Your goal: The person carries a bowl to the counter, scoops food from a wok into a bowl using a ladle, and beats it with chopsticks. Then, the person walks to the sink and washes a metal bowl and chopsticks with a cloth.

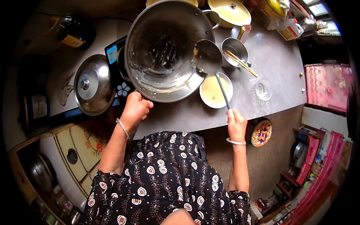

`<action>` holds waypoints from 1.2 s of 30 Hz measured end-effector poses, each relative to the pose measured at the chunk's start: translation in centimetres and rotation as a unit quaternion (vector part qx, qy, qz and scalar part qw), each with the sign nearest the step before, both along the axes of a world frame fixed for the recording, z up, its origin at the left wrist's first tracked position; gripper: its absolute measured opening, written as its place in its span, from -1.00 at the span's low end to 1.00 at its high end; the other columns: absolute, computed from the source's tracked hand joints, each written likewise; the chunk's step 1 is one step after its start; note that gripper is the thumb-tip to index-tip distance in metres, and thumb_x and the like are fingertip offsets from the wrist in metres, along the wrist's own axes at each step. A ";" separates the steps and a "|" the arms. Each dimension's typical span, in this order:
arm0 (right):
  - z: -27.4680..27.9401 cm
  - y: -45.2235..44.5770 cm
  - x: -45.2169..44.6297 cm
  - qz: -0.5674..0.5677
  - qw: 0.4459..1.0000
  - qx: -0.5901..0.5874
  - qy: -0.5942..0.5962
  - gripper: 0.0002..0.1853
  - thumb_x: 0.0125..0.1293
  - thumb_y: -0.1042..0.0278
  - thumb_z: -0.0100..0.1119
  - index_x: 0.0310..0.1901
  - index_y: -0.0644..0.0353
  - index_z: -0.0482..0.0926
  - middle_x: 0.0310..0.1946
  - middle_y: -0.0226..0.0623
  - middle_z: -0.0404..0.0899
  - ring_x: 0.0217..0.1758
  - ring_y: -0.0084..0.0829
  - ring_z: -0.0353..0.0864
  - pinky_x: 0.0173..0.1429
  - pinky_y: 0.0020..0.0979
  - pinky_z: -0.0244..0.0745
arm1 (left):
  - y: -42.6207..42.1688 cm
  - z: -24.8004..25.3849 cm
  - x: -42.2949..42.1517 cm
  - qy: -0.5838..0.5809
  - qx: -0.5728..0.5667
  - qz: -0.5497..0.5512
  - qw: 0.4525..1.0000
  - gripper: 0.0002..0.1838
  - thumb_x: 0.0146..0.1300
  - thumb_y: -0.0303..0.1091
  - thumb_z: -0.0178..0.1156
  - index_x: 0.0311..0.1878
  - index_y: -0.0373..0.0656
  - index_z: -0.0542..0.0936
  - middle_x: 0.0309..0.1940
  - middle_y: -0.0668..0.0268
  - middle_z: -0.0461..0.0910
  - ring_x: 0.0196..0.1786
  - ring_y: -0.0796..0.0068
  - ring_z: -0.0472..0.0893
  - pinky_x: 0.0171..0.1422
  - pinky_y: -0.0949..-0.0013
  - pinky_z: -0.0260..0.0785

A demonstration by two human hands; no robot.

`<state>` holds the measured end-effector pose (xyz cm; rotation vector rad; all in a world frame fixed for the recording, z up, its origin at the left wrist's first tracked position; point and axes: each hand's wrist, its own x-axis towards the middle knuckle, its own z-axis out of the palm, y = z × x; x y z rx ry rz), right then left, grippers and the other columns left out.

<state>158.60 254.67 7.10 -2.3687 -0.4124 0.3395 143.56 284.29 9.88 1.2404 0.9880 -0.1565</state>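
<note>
My left hand (135, 108) is closed at the near edge of a large dark wok (165, 48), gripping its handle, which my fingers mostly hide. The wok tips toward me and to the right; pale residue streaks its inner wall. My right hand (236, 122) is wrapped around the long handle of a ladle (208, 56). The ladle's dark bowl-shaped head rests at the wok's right rim. Below that rim stands a white bowl (203, 100) holding pale yellowish soup (213, 89), with the ladle handle crossing above its right side.
An induction cooker (112, 54) sits left of the wok, beside a steel lid (92, 84). Right of the wok are a steel pot (234, 45) with chopsticks (242, 64) across it, and a glass dish (263, 90). A yellow lidded pot (228, 11) stands behind. A patterned stool (261, 133) is under the counter.
</note>
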 end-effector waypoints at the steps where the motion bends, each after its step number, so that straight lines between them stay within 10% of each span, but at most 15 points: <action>1: -0.8 0.9 0.9 0.020 0.999 -0.030 -0.041 -0.85 0.27 0.38 0.04 -0.38 0.27 0.50 -0.65 -0.11 0.48 -0.58 -0.20 0.52 -0.50 -0.26 0.34 | -0.1 0.2 0.1 -0.001 0.005 0.000 1.000 -0.86 0.04 -0.56 -0.04 -0.30 -0.30 0.44 -0.53 0.36 0.45 -0.67 0.73 0.29 -0.72 0.58 0.10; 5: -0.5 4.5 1.7 0.051 0.973 -0.147 -0.171 -0.85 0.26 0.38 0.04 -0.42 0.25 0.44 -0.54 0.05 0.51 -0.47 0.10 0.50 -0.42 -0.07 0.38 | -0.1 0.3 0.2 -0.003 0.007 0.005 1.000 -0.84 0.03 -0.57 -0.05 -0.28 -0.29 0.44 -0.54 0.36 0.44 -0.67 0.73 0.28 -0.72 0.59 0.07; 30: 2.1 4.5 -3.4 0.142 0.990 -0.017 -0.014 -0.85 0.29 0.35 0.04 -0.40 0.21 0.45 -0.56 -0.03 0.47 -0.44 0.03 0.50 -0.41 -0.14 0.38 | -0.2 0.4 0.3 -0.009 0.011 0.009 1.000 -0.84 0.02 -0.57 -0.07 -0.30 -0.29 0.44 -0.53 0.37 0.44 -0.66 0.73 0.28 -0.70 0.59 0.07; 36: 0.8 3.9 2.7 0.093 0.951 -0.185 -0.229 -0.79 0.32 0.32 -0.02 -0.44 0.22 0.37 -0.57 -0.02 0.47 -0.51 0.02 0.49 -0.47 -0.11 0.35 | -0.2 0.1 0.4 -0.008 0.006 0.013 1.000 -0.80 0.01 -0.61 -0.08 -0.24 -0.30 0.39 -0.54 0.35 0.42 -0.69 0.69 0.29 -0.75 0.56 0.07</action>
